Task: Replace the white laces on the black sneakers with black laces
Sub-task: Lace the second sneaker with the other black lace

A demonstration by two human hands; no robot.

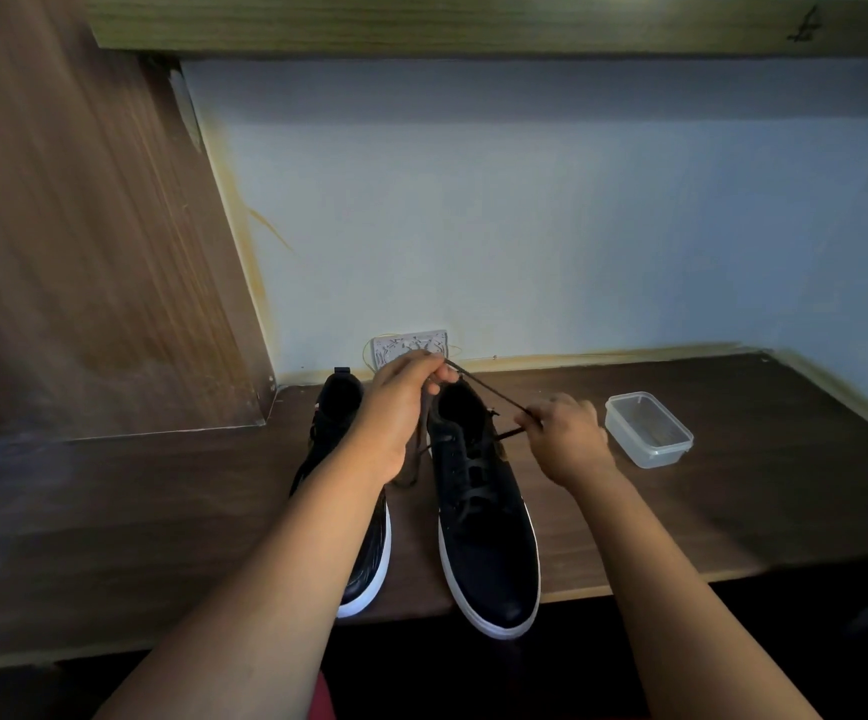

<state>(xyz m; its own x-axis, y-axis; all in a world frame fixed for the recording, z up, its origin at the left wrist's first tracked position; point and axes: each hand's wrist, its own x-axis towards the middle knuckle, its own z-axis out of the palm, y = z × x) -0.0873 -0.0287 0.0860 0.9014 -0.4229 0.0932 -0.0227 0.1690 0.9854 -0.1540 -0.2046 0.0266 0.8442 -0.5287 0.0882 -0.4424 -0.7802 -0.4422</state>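
Two sneakers are sitting side by side on the surface (733, 491), toes hanging over its near edge. The right sneaker (484, 517) is lying below and between both sets of fingers; the left sneaker (341, 459) is lying under the left hand (395, 407). A lace (489, 392) is stretching between the left fingers (439, 374) and the right fingers (530, 415). A container (647, 428) is sitting just right of the right hand (567, 433). A wall plate (411, 345) is standing just behind the left fingers.

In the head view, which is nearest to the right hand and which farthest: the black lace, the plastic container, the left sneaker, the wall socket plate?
From the right hand:
1. black lace, pinched in its fingers.
2. plastic container, just beyond it on the right.
3. wall socket plate, behind, on the wall.
4. left sneaker, across the right sneaker.
Items 3 and 4 are nearly equal.
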